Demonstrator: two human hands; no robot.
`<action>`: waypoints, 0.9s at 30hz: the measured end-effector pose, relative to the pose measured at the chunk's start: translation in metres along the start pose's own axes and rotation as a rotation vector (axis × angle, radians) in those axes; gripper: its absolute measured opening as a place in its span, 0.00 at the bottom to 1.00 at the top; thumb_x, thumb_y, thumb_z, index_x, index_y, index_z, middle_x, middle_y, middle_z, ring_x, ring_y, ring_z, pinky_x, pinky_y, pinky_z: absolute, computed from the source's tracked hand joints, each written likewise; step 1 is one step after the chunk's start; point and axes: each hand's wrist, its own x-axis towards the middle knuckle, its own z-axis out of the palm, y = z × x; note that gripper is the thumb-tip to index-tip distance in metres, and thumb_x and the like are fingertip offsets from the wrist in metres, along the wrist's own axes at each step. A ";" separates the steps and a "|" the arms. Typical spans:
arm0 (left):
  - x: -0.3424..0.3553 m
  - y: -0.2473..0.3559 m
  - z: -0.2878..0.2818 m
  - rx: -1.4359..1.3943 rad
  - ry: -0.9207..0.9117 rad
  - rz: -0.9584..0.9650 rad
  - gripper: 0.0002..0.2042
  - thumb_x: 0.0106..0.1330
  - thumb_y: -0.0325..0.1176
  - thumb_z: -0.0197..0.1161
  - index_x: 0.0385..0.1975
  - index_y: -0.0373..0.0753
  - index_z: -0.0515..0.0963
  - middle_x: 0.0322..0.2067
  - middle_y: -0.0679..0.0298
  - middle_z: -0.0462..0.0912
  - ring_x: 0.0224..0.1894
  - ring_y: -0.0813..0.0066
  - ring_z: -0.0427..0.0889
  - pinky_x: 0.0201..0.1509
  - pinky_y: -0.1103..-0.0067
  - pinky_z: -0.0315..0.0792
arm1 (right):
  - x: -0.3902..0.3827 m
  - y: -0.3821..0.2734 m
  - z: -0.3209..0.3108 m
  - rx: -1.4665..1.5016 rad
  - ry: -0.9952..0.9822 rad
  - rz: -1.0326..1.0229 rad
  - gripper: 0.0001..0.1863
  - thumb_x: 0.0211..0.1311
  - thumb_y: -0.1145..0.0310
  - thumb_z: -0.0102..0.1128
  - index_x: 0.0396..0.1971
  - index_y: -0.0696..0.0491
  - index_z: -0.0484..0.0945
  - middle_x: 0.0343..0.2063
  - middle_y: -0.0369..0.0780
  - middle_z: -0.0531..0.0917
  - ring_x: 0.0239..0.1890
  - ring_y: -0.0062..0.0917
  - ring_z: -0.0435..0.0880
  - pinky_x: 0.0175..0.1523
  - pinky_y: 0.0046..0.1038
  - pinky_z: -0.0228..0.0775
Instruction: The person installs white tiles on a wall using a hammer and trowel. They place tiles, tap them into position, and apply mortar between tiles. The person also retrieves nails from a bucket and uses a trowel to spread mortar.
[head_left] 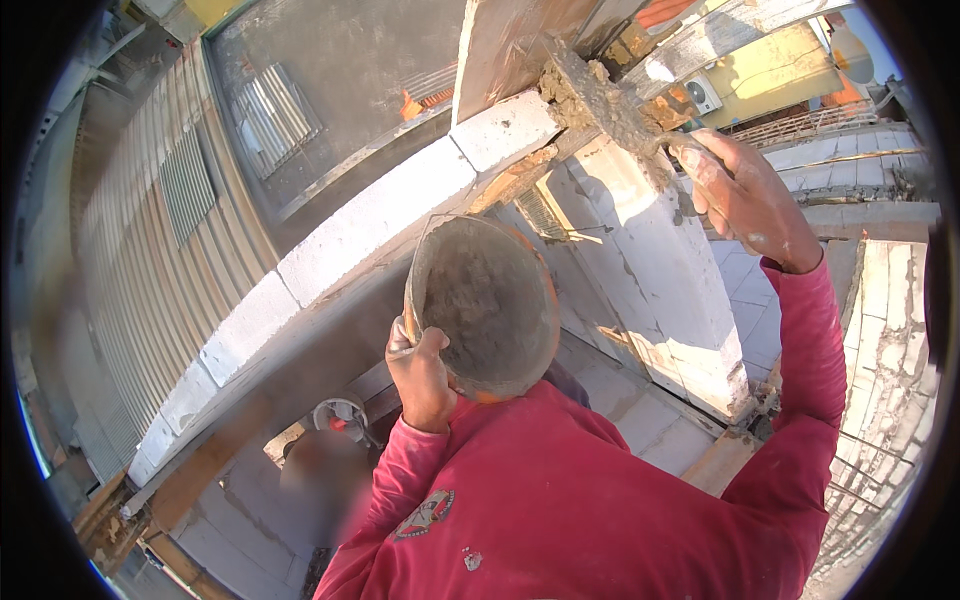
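Note:
My left hand (420, 380) grips the rim of a worn bucket (485, 310) partly filled with wet grey mortar, held tilted against my front. My right hand (750, 195) is raised at the upper right, closed on the handle of a trowel (675, 145), whose blade is mostly hidden in mortar. It is at the wet mortar (590, 100) spread on top of a white block pillar (670, 270), where a wall of white blocks (365, 210) meets it.
Beyond the block wall lie a corrugated roof (140, 280) and a grey concrete surface (310, 70). Below are block floors or walls (650, 435), wooden boards and a small container (340, 415). Rebar and more blockwork (870, 400) stand at the right.

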 end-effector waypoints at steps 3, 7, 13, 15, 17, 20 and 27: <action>-0.001 0.006 0.013 -0.066 -0.025 0.019 0.13 0.56 0.16 0.54 0.40 0.33 0.77 0.31 0.71 0.77 0.33 0.85 0.71 0.37 0.85 0.65 | -0.032 0.018 0.022 -0.233 0.182 -0.204 0.17 0.71 0.58 0.57 0.50 0.55 0.78 0.32 0.45 0.84 0.31 0.36 0.84 0.40 0.34 0.75; 0.002 -0.007 0.018 0.058 -0.119 0.067 0.15 0.57 0.16 0.54 0.43 0.31 0.79 0.35 0.70 0.80 0.35 0.85 0.74 0.40 0.85 0.68 | -0.071 0.049 0.071 -0.417 -0.034 -0.224 0.16 0.66 0.62 0.61 0.51 0.53 0.78 0.44 0.48 0.86 0.43 0.48 0.85 0.48 0.41 0.77; -0.021 -0.008 0.052 0.328 -0.397 0.172 0.14 0.55 0.17 0.57 0.41 0.32 0.81 0.44 0.62 0.84 0.51 0.75 0.79 0.69 0.70 0.60 | -0.050 0.106 0.166 -0.976 0.045 -0.277 0.12 0.66 0.64 0.59 0.47 0.49 0.81 0.31 0.41 0.83 0.33 0.37 0.87 0.36 0.37 0.79; -0.021 -0.001 0.061 0.368 -0.496 0.272 0.15 0.54 0.17 0.58 0.41 0.32 0.81 0.48 0.59 0.84 0.60 0.71 0.76 0.78 0.64 0.39 | -0.041 0.114 0.177 -0.900 -0.036 -0.234 0.14 0.65 0.63 0.61 0.48 0.49 0.81 0.33 0.43 0.84 0.34 0.39 0.87 0.38 0.39 0.79; -0.021 0.006 0.075 0.408 -0.589 0.416 0.16 0.53 0.17 0.58 0.42 0.33 0.82 0.47 0.58 0.85 0.61 0.70 0.77 0.83 0.61 0.29 | -0.055 0.130 0.187 -0.735 -0.086 -0.218 0.16 0.64 0.62 0.63 0.50 0.49 0.81 0.35 0.45 0.85 0.35 0.42 0.87 0.40 0.41 0.80; -0.014 0.005 0.075 0.419 -0.654 0.134 0.18 0.55 0.16 0.58 0.46 0.33 0.82 0.34 0.68 0.82 0.37 0.84 0.77 0.66 0.71 0.63 | -0.073 0.156 0.197 -0.378 -0.080 -0.253 0.21 0.62 0.60 0.67 0.53 0.51 0.81 0.38 0.48 0.86 0.38 0.46 0.86 0.44 0.43 0.80; -0.014 0.019 0.101 0.140 -0.540 -0.027 0.17 0.58 0.15 0.57 0.48 0.31 0.79 0.32 0.73 0.78 0.28 0.89 0.70 0.32 0.85 0.66 | -0.099 0.151 0.213 0.012 -0.082 -0.128 0.28 0.59 0.52 0.71 0.53 0.55 0.80 0.41 0.51 0.87 0.42 0.45 0.87 0.48 0.39 0.78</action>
